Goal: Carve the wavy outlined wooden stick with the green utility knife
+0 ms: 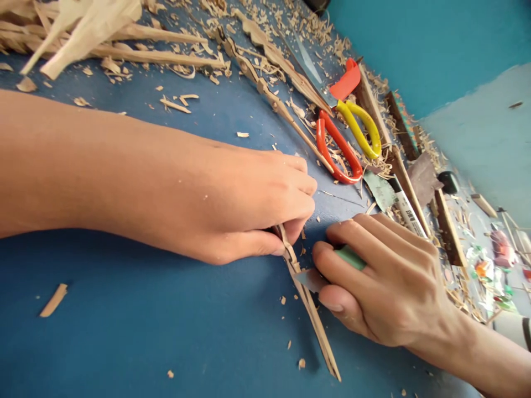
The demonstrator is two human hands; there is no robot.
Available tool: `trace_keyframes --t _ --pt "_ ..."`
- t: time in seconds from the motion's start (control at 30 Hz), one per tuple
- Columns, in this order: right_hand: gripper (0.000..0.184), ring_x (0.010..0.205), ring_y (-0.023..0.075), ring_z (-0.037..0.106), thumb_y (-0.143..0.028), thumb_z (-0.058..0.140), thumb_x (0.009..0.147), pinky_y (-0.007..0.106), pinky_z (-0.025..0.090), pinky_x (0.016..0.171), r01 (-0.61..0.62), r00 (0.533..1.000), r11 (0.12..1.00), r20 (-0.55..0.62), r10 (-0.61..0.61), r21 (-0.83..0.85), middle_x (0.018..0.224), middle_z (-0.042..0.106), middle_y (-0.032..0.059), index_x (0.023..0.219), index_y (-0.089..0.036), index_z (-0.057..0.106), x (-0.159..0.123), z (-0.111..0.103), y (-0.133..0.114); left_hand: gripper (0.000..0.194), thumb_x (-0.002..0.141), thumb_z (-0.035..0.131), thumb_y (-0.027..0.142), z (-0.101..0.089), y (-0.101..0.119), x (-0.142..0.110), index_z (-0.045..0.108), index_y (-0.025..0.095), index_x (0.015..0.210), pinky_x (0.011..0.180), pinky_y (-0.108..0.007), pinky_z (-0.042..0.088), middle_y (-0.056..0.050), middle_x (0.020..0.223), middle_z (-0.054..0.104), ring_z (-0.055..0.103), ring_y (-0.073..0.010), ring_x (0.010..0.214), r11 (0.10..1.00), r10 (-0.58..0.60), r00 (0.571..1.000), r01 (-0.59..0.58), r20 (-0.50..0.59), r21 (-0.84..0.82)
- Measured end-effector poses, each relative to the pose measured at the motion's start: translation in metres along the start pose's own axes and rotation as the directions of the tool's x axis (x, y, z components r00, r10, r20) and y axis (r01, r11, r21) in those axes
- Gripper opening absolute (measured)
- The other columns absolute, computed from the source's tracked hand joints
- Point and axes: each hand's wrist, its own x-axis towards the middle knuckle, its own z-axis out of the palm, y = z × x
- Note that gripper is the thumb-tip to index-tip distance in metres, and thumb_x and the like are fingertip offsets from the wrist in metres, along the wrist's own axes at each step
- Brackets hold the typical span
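Observation:
My left hand (pixel 265 199) is closed around the upper part of a thin carved wooden stick (pixel 313 312), pinching it between thumb and fingers. The stick's lower end slants down toward the front right, over the blue surface. In my right hand (pixel 385 276) is a knife (pixel 350 257) with a green handle, the fingers wrapped round it. Its short blade points left and touches the stick just below my left thumb, as far as I can see. The stick's upper end is hidden by my left hand.
Scissors (pixel 348 132) with red and yellow handles lie beyond my hands, beside carved sticks (pixel 282 105). Wooden pieces (pixel 112 47) are piled at the far left. A marker (pixel 409 213), sandpaper (pixel 423 179) and wooden strips (pixel 450 229) lie at the right. Shavings are scattered on the blue table (pixel 166 320).

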Motion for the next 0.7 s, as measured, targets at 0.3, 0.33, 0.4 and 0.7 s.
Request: trace_keyframes --t 0.3,0.33,0.4,0.7 --pt "0.064 0.067 0.0237 0.040 -0.053 0.024 0.121 0.039 0.030 0.064 -0.052 0.998 0.994 0.023 0.055 -0.097 0.077 0.057 0.0063 0.081 -0.024 0.064 0.0036 0.0039 -0.0076 0.018 0.103 0.063 0.036 0.0030 -0.0011 0.0033 0.072 0.029 0.088 0.107 -0.041 0.051 0.004 0.093 0.067 0.062 -0.0237 0.098 1.000 0.003 1.000 -0.003 0.005 0.005" --pt "0.064 0.068 0.0240 0.040 -0.054 0.023 0.121 0.039 0.030 0.064 -0.071 0.997 0.991 0.023 0.074 -0.112 0.078 0.057 0.0068 0.081 -0.024 0.063 0.0041 0.0046 -0.0085 0.018 0.102 0.063 0.036 0.0026 -0.0005 0.0036 0.072 0.029 0.089 0.110 -0.042 0.051 0.004 0.094 0.067 0.062 -0.0240 0.099 1.000 -0.005 1.000 0.005 0.000 -0.007" --pt "0.065 0.069 0.0241 0.041 -0.055 0.022 0.121 0.038 0.030 0.064 -0.089 0.995 0.990 0.034 0.094 -0.113 0.080 0.058 0.0076 0.081 -0.024 0.063 0.0044 0.0052 -0.0095 0.018 0.100 0.062 0.036 0.0020 0.0005 0.0042 0.072 0.029 0.087 0.115 -0.045 0.050 0.004 0.093 0.065 0.063 -0.0241 0.100 0.999 -0.024 1.000 0.024 -0.001 -0.038" --pt "0.063 0.069 0.0231 0.047 -0.052 0.024 0.121 0.037 0.033 0.062 -0.037 0.999 0.999 0.028 0.037 -0.019 0.082 0.063 0.0092 0.089 -0.022 0.069 -0.0025 0.0013 -0.0018 0.016 0.104 0.062 0.033 0.0064 -0.0058 0.0013 0.072 0.029 0.093 0.093 -0.031 0.047 0.007 0.094 0.066 0.064 -0.0190 0.095 0.999 0.035 0.999 -0.035 -0.028 0.001"
